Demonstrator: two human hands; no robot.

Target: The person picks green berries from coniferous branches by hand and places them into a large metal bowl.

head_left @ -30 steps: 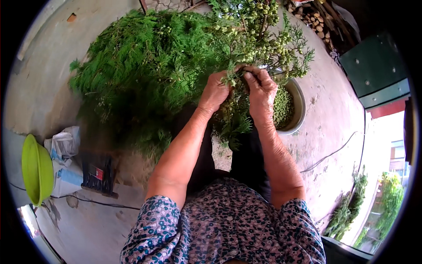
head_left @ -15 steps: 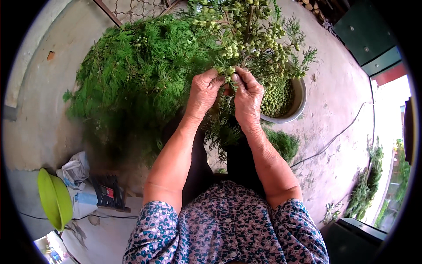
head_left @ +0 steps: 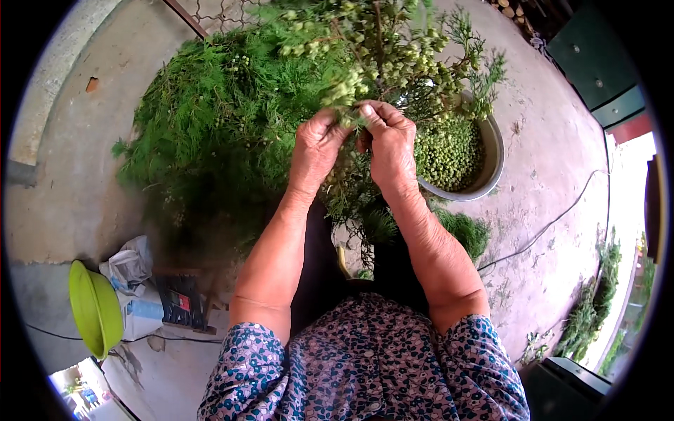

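Note:
A large evergreen branch (head_left: 414, 52) thick with pale green seed cones rises in front of me. My left hand (head_left: 314, 149) is closed, thumb and fingers pinching a sprig near a bunch of cones (head_left: 347, 88). Close beside it, my right hand (head_left: 390, 144) is closed too, its thumb pressed on the same sprig. The fingertips nearly meet, and what lies right between them is partly hidden. To the right of my right hand, a round metal basin (head_left: 496, 161) holds many loose green cones (head_left: 449, 151); the branch overhangs its far side.
A big heap of green foliage (head_left: 210, 119) covers the floor at left. A lime-green plastic basin (head_left: 95, 309) leans by a pale bag (head_left: 130, 265) at lower left. A thin cable (head_left: 547, 228) crosses the concrete at right, near a dark green cabinet (head_left: 597, 59).
Both hands have shifted slightly left, still pinching at the branch. The bunch of cones by my fingers has moved left, and more of the metal basin shows.

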